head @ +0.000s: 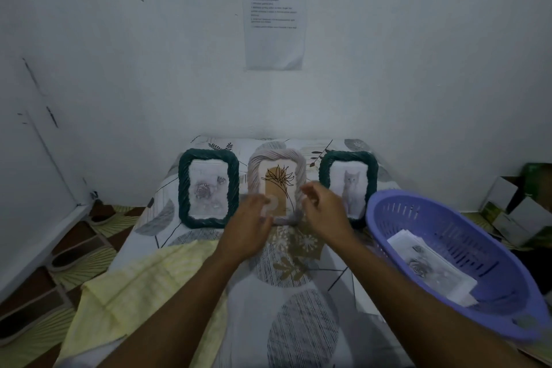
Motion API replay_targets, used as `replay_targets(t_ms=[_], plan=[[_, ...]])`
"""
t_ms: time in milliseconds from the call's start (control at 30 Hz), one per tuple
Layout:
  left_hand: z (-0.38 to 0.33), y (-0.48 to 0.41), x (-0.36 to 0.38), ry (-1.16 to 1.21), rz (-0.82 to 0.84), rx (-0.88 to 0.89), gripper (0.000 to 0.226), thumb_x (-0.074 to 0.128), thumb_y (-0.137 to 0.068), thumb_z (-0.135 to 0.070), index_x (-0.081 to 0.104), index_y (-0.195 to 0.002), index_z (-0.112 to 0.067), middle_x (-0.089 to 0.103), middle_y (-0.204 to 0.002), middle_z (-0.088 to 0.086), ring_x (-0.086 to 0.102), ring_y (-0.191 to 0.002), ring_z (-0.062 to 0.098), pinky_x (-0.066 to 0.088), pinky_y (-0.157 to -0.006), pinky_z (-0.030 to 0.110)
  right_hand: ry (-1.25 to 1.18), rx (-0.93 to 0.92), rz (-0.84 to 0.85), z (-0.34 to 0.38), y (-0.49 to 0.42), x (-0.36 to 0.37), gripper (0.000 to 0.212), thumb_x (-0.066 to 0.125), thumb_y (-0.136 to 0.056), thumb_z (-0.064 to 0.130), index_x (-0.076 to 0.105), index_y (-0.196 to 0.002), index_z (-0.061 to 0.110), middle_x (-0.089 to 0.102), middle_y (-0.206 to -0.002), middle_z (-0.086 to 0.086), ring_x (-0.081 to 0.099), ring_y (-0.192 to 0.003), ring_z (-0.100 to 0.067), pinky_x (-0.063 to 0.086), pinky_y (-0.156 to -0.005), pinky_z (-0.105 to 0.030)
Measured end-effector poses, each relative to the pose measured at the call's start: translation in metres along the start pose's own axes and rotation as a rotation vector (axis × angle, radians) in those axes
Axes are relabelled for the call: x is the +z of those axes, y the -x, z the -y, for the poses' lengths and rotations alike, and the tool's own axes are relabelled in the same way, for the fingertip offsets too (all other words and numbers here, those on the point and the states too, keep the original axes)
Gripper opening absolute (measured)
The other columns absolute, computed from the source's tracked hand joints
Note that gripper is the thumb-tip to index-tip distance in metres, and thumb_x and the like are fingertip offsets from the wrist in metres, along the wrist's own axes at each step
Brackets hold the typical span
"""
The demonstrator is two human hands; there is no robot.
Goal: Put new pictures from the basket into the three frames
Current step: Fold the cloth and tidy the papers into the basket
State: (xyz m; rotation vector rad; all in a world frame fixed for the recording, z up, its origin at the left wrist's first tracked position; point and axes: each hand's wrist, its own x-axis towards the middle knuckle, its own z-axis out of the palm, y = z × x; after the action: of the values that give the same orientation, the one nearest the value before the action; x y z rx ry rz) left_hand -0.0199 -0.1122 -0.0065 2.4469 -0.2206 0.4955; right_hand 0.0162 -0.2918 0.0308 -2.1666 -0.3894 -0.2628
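From the head view, all three frames stand filled on the table: a green frame [185,188] at 11 o'clock shows a rose, the pale frame [277,157] at 12 a line-drawn flower, and another green frame [372,176] at 1 a cat, though whether these are new prints I cannot tell. The left hand [249,218] blurs over the pale frame's lower corner, grip unclear, while the right hand [327,209] hovers loosely curled and apparently empty beside it. The basket [448,218] at 4 o'clock holds a stack of pictures [430,266].

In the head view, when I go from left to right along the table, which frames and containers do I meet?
First the green frame with the rose picture → pale frame with the flower drawing → green frame with the cat picture → purple basket.
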Motion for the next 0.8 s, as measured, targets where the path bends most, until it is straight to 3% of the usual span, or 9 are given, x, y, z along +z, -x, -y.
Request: replay_targets(t_ms=[100,167,267,400,467,600,700,800], plan=[[0.009,0.037,0.011,-0.283,0.138,0.004,0.056,0.031,-0.089,-0.048,0.051,-0.131,-0.017,0.051,-0.136,0.006,0.046,-0.125,0.026,0.037,-0.105,0.041,0.212,-0.095,0.145,-0.016,0.044,0.011,0.023,0.048,-0.096,0.018,0.057,-0.118,0.018,0.057,-0.122,-0.004,0.055,-0.105,-0.015,0.050,-0.092,-0.032],[0.013,0.060,0.018,-0.454,0.228,-0.016,0.073,0.016,-0.082,-0.057,0.044,-0.139,-0.020,0.040,-0.148,0.006,0.034,-0.138,0.027,0.022,-0.113,0.050,0.366,-0.156,0.216,-0.031,0.073,0.017,0.027,0.046,-0.097,0.026,0.055,-0.121,0.018,0.054,-0.124,-0.005,0.053,-0.107,-0.018,0.046,-0.090,-0.031],[0.018,0.083,0.024,-0.505,0.302,-0.060,0.083,0.003,-0.080,-0.062,0.028,-0.149,-0.024,0.021,-0.159,0.005,0.015,-0.147,0.024,0.003,-0.116,0.052,0.533,-0.187,0.212,-0.050,0.106,0.025,0.034,0.044,-0.095,0.031,0.060,-0.120,0.014,0.058,-0.122,-0.007,0.054,-0.110,-0.023,0.045,-0.093,-0.034],[0.016,0.095,0.017,-0.538,0.304,-0.042,0.083,-0.003,-0.081,-0.061,0.024,-0.150,-0.024,0.018,-0.160,0.004,0.013,-0.147,0.021,-0.002,-0.117,0.049,0.561,-0.185,0.141,-0.063,0.118,0.032,0.048,0.036,-0.096,0.037,0.059,-0.129,0.011,0.057,-0.134,-0.013,0.055,-0.122,-0.029,0.041,-0.106,-0.041],[0.018,0.098,0.004,-0.551,0.254,-0.067,0.079,0.002,-0.084,-0.058,0.031,-0.147,-0.022,0.025,-0.157,0.005,0.019,-0.146,0.021,0.001,-0.117,0.051,0.554,-0.183,0.133,-0.061,0.118,0.030,0.047,0.038,-0.097,0.035,0.056,-0.133,0.012,0.053,-0.139,-0.012,0.050,-0.127,-0.027,0.035,-0.109,-0.039],[0.049,0.110,-0.025,-0.607,0.098,-0.250,0.066,0.025,-0.088,-0.051,0.051,-0.135,-0.013,0.048,-0.142,0.014,0.042,-0.132,0.036,0.025,-0.107,0.064,0.544,-0.175,0.132,-0.060,0.118,0.028,0.046,0.039,-0.099,0.034,0.049,-0.139,0.015,0.045,-0.148,-0.009,0.040,-0.135,-0.023,0.025,-0.114,-0.034],[0.063,0.125,-0.038,-0.573,0.172,-0.346,0.065,0.018,-0.094,-0.051,0.035,-0.146,-0.016,0.032,-0.154,0.011,0.029,-0.141,0.033,0.023,-0.112,0.051,0.543,-0.160,0.148,-0.059,0.119,0.029,0.043,0.042,-0.100,0.031,0.050,-0.139,0.014,0.045,-0.147,-0.010,0.041,-0.134,-0.024,0.026,-0.114,-0.034],[0.058,0.127,-0.045,-0.433,0.099,-0.229,0.071,0.011,-0.090,-0.049,0.055,-0.132,-0.014,0.052,-0.140,0.011,0.049,-0.126,0.031,0.042,-0.102,0.042,0.564,-0.201,0.133,-0.053,0.119,0.030,0.035,0.051,-0.096,0.022,0.060,-0.127,0.011,0.058,-0.131,-0.012,0.053,-0.119,-0.027,0.036,-0.105,-0.038]])
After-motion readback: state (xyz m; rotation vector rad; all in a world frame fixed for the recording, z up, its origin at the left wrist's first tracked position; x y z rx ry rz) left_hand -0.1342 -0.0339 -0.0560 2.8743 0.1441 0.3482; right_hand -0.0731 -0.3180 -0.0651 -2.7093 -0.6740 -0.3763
